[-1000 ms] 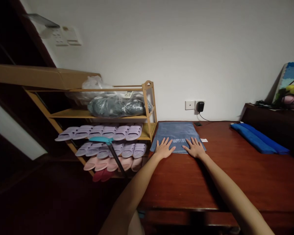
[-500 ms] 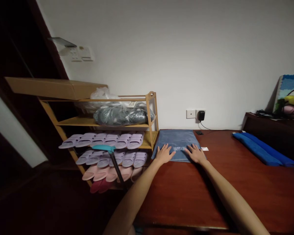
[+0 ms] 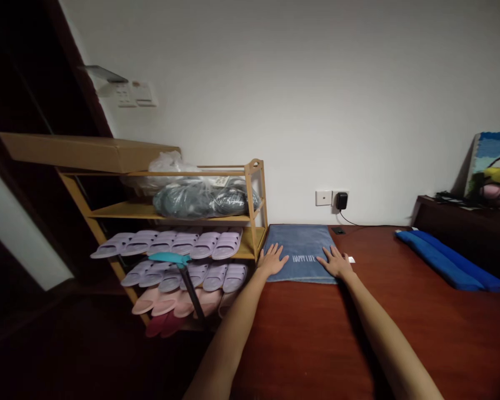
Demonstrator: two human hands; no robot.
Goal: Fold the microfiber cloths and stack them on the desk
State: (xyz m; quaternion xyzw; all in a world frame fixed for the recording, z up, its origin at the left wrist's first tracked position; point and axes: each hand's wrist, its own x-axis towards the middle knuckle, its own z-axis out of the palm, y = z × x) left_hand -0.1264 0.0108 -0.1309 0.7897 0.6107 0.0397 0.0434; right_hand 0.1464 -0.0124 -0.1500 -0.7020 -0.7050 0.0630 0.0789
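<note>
A blue-grey cloth (image 3: pixel 300 241) with white lettering that reads "HAPPY LIFE" lies flat on the reddish-brown table (image 3: pixel 304 339), against the wall. My left hand (image 3: pixel 272 261) rests palm down on its left edge, fingers spread. On its right edge lies my right hand (image 3: pixel 336 263), also flat with fingers apart. The lettering shows between both hands. A small white tag (image 3: pixel 351 259) sticks out just beyond my right hand.
Left of the table stands a wooden rack (image 3: pixel 250 233) with slippers, a plastic-wrapped bundle (image 3: pixel 200 199) and a cardboard box (image 3: pixel 87 154). A teal-topped black handle (image 3: pixel 170 258) rises before it. Rolled blue cloths (image 3: pixel 445 261) lie at the right, near a plugged-in adapter (image 3: pixel 341 200).
My hands have moved slightly apart toward the cloth's side edges, showing more of the lettering. The cloth lies flatter and squarer. The view has shifted slightly.
</note>
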